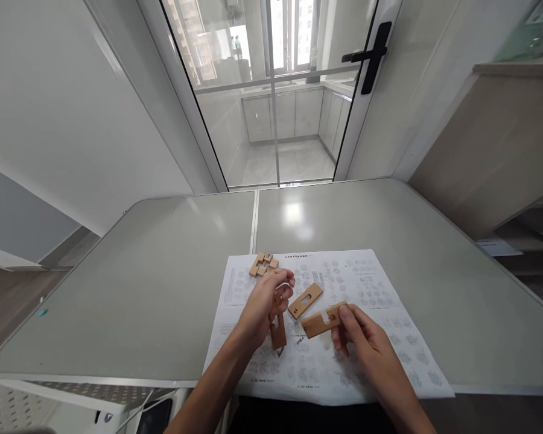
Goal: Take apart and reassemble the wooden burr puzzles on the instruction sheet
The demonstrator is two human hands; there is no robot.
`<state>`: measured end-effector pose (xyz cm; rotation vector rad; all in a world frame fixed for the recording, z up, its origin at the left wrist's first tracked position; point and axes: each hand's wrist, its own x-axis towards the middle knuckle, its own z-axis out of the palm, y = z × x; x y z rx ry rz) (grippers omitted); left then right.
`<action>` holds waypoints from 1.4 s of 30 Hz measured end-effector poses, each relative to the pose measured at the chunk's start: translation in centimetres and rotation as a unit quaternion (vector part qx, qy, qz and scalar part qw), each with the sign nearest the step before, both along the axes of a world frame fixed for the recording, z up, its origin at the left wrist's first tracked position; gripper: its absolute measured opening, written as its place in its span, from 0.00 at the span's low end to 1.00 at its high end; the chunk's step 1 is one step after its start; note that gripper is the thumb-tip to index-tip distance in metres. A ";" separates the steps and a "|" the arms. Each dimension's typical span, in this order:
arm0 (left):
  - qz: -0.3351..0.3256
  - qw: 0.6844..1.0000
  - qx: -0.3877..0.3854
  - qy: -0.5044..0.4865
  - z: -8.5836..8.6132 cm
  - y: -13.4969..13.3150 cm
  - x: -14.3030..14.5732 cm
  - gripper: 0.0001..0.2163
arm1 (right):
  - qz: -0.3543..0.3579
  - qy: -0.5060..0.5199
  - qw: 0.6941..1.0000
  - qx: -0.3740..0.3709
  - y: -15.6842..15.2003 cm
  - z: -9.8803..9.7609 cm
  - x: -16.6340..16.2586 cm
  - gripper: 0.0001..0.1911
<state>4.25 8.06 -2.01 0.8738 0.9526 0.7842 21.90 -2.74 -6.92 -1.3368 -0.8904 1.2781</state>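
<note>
My right hand [366,343] pinches one end of a notched wooden puzzle piece [314,326] between thumb and fingers, held at a slant above the paper. My left hand [266,304] has its fingers curled around another slotted wooden piece, the long wooden bar [278,336], whose upper part they partly hide. Between the hands, a flat wooden piece marked 2 [302,304], with an oblong slot, lies on the printed sheet [407,346]. Beyond my left hand sits a group of small notched wooden blocks [259,264], one with a number on it.
A grey folding table [163,289] with a metal seam carries the sheet. Past its far edge stands a glass door [276,120] with a black handle [373,57]. A white perforated stand [104,401] and a dark device [154,416] are at the lower left.
</note>
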 end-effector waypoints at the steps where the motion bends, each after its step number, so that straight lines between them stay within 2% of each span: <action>1: -0.005 1.000 0.002 0.010 0.0 0.1 0.0 0.14 | -0.003 -0.001 1.000 0.003 0.0 0.0 0.1 0.26; 4: -0.070 0.992 0.042 0.099 0.3 0.2 -0.1 0.13 | -0.022 0.000 1.000 0.011 0.0 -0.1 0.6 0.27; 6: -0.125 0.970 0.107 0.178 0.3 0.2 -0.2 0.13 | -0.037 -0.003 0.999 0.009 -0.2 -0.4 0.9 0.27; 8: -0.145 0.941 0.188 0.242 0.0 0.2 -0.2 0.13 | -0.047 -0.009 0.999 0.005 -0.3 -0.8 1.2 0.26; 10: -0.133 0.913 0.264 0.283 -0.7 0.2 0.0 0.13 | -0.050 -0.013 0.999 0.005 -0.4 -1.2 1.4 0.26; 15: -0.139 0.835 0.414 0.336 -2.6 0.7 0.7 0.08 | -0.043 -0.020 0.999 0.017 -0.6 -1.3 1.4 0.26; 20: -0.167 0.729 0.539 0.387 -3.5 0.8 0.3 0.09 | -0.061 -0.018 0.998 0.022 -0.7 -0.8 1.0 0.25; 25: -0.156 0.638 0.583 0.478 -3.7 -0.3 -0.5 0.15 | -0.062 -0.026 0.997 0.024 -0.7 -0.8 1.0 0.26; 27: -0.151 0.614 0.583 0.510 -3.9 -0.7 -0.5 0.14 | -0.049 -0.035 0.998 0.026 -0.7 -1.2 1.2 0.26; 29: -0.154 0.603 0.584 0.522 -4.2 -0.9 -0.2 0.12 | -0.043 -0.037 0.998 0.026 -0.8 -1.7 1.4 0.26; 32: -0.159 0.605 0.592 0.508 -4.5 -1.0 0.3 0.08 | -0.048 -0.034 0.998 0.027 -1.0 -2.1 1.6 0.25; 35: -0.136 0.642 0.583 0.479 -4.1 -1.2 0.2 0.06 | -0.063 -0.025 0.997 0.024 -1.0 -2.0 1.5 0.25; 37: -0.124 0.703 0.535 0.452 -3.3 -1.6 -0.3 0.10 | -0.076 -0.010 0.997 0.017 -0.8 -1.6 1.3 0.25; 40: -0.122 0.828 0.399 0.376 -1.8 -2.8 -1.5 0.15 | -0.083 0.027 0.996 0.015 -0.2 -0.3 0.5 0.23; 42: -0.114 0.884 0.324 0.316 -1.2 -3.8 -2.2 0.17 | -0.065 0.050 0.996 0.021 0.4 0.6 -0.4 0.22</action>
